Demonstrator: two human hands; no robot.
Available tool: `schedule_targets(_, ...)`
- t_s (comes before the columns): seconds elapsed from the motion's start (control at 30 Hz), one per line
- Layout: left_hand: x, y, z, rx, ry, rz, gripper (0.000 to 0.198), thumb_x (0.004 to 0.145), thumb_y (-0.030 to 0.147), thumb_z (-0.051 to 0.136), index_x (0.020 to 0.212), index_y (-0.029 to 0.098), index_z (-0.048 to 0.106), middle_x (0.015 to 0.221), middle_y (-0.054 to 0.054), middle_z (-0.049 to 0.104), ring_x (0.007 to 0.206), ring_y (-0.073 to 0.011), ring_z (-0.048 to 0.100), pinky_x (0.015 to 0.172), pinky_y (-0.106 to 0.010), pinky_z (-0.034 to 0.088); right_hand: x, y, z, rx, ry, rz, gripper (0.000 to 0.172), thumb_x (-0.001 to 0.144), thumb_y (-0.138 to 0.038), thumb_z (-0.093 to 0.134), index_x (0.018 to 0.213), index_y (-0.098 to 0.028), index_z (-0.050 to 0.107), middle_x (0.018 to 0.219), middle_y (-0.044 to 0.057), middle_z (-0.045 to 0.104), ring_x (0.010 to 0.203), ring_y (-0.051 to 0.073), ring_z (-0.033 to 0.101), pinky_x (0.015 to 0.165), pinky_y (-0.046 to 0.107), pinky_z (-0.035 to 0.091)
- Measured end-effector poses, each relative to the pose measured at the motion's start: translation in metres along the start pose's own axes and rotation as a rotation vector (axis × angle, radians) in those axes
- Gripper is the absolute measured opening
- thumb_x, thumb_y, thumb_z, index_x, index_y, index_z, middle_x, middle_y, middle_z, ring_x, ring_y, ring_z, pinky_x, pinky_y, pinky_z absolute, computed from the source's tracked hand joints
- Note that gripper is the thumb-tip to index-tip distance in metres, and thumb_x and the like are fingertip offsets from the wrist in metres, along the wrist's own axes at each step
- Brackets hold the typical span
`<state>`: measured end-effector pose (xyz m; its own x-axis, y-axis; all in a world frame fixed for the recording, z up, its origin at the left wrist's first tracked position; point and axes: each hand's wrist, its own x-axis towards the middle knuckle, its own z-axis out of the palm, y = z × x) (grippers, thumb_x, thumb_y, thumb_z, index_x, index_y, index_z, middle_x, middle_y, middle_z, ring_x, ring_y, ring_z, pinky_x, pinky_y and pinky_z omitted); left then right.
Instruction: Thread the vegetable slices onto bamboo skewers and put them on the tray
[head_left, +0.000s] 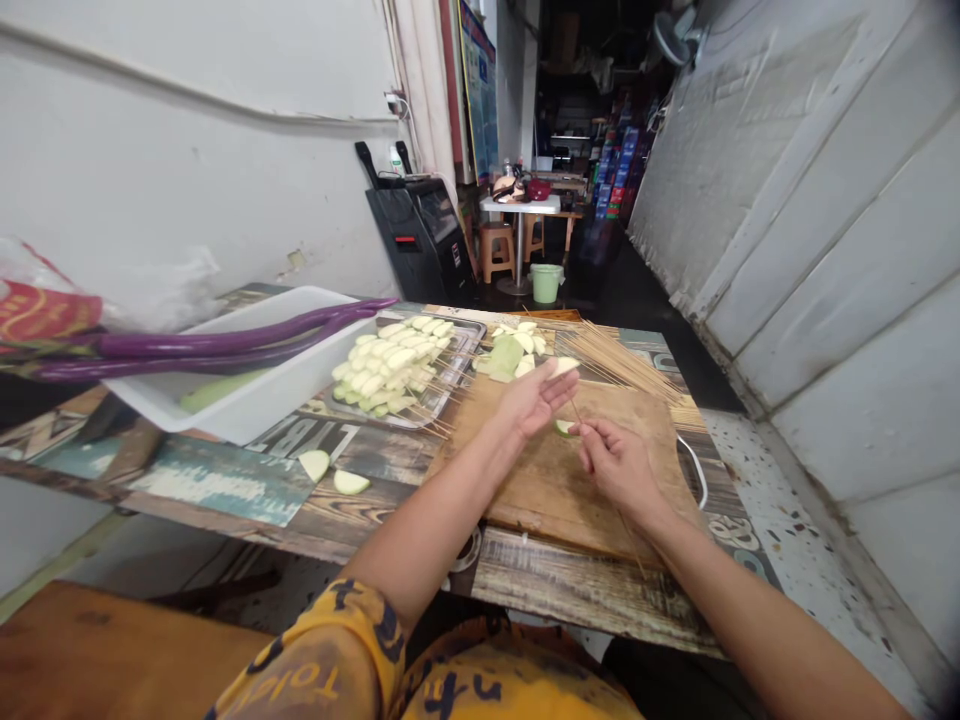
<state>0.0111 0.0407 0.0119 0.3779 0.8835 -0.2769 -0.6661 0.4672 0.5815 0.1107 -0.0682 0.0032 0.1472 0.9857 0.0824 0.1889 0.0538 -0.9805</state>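
The right hand (611,455) pinches a thin wooden skewer (575,408), its long axis slanting forward-left toward the left hand (534,402). A pale, curved-edged vegetable slice (566,366) is at the left fingertips; whether they grip, I cannot tell.

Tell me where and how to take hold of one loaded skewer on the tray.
Pinch a top skewer by its bare stick end, coming from your right. The sticks jut past the right rim of the tray, while the slices are piled closely toward the left, leaving little room there for fingers.
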Motion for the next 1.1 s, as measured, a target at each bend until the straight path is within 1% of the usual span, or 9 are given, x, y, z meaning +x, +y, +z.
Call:
schedule_targets(0.2,0.000,0.000,0.000,-0.005,-0.005,-0.009,0.006,0.081,0.015,0.055,0.081,0.011,0.059,0.074,-0.009,0.069,0.073,-0.0159,0.067,0.086,-0.036,0.049,0.006,-0.004,-0.006,0.529,-0.196,0.265,0.021,0.076,-0.038,0.059,0.080,-0.018,0.053,0.045,-0.011,0.038,0.027,0.002,0.020,0.026,0.015,0.019)
schedule_targets(0.33,0.000,0.000,0.000,0.001,-0.001,-0.011,0.007,0.081,0.015,0.055,0.083,0.011,0.060,0.077,-0.009,0.069,0.075,-0.0154,0.067,0.086,-0.035,0.049,0.013,-0.003,-0.013,0.684,-0.264,0.334,0.016,0.075,-0.030,0.060,0.080,-0.016,0.054,0.046,-0.012,0.031,0.030,0.001,0.013,0.026,0.013,0.015)
schedule_targets(0.47,0.000,-0.001,0.000,0.017,0.004,0.002,0.006,0.081,0.015,0.055,0.083,0.011,0.059,0.081,-0.010,0.069,0.076,-0.0160,0.067,0.087,-0.036,0.049,0.009,-0.002,-0.008,0.377,-0.125,0.214,0.020,0.079,-0.037,0.055,0.083,-0.017,0.057,0.046,-0.009,0.039,0.030,0.003,0.021,0.028,0.017,0.017)
schedule_targets(0.63,-0.002,-0.002,0.000,0.035,-0.027,0.028,0.004,0.081,0.014,0.055,0.082,0.011,0.058,0.078,-0.009,0.069,0.078,-0.0168,0.067,0.088,-0.038,0.048,0.004,0.002,-0.004,-0.165,0.089,-0.169,0.023,0.081,-0.033,0.050,0.068,-0.019,0.061,0.049,-0.002,0.050,0.045,0.011,0.043,0.048,0.024,0.036)
schedule_targets(0.7,-0.002,-0.002,0.000,0.035,-0.045,0.030,0.004,0.081,0.014,0.055,0.081,0.012,0.057,0.077,-0.009,0.069,0.077,-0.0167,0.067,0.088,-0.038,0.048,0.004,0.004,-0.005,-0.268,0.136,-0.258,0.024,0.081,-0.033,0.050,0.063,-0.020,0.060,0.051,0.000,0.051,0.049,0.014,0.046,0.053,0.026,0.037)
schedule_targets(0.8,-0.003,-0.002,0.001,0.032,-0.070,0.030,0.003,0.081,0.015,0.055,0.079,0.012,0.057,0.075,-0.008,0.069,0.075,-0.0162,0.067,0.087,-0.038,0.048,0.006,0.004,-0.006,-0.303,0.162,-0.283,0.021,0.080,-0.033,0.051,0.066,-0.021,0.061,0.052,0.000,0.052,0.051,0.015,0.047,0.054,0.027,0.038)
schedule_targets(0.87,-0.004,-0.002,0.001,0.026,-0.081,0.034,0.004,0.080,0.014,0.055,0.078,0.012,0.056,0.075,-0.009,0.069,0.074,-0.0160,0.067,0.087,-0.037,0.049,0.006,0.002,-0.006,-0.199,0.102,-0.207,0.020,0.080,-0.034,0.051,0.070,-0.020,0.061,0.049,-0.002,0.049,0.046,0.012,0.044,0.049,0.025,0.037)
schedule_targets(1.0,-0.005,0.000,0.002,0.012,-0.083,0.024,0.004,0.080,0.015,0.056,0.077,0.012,0.057,0.075,-0.009,0.069,0.074,-0.0160,0.067,0.088,-0.037,0.048,0.007,-0.003,-0.005,0.247,-0.100,0.109,0.022,0.079,-0.040,0.055,0.081,-0.018,0.059,0.048,-0.006,0.047,0.031,0.005,0.028,0.030,0.019,0.021)
schedule_targets(1.1,-0.005,-0.001,0.003,0.010,-0.081,-0.006,0.006,0.080,0.016,0.056,0.079,0.011,0.059,0.077,-0.009,0.069,0.077,-0.0160,0.067,0.089,-0.037,0.047,0.009,-0.007,-0.009,0.533,-0.213,0.253,0.021,0.076,-0.037,0.059,0.082,-0.017,0.058,0.048,-0.008,0.044,0.028,0.001,0.019,0.026,0.015,0.017)
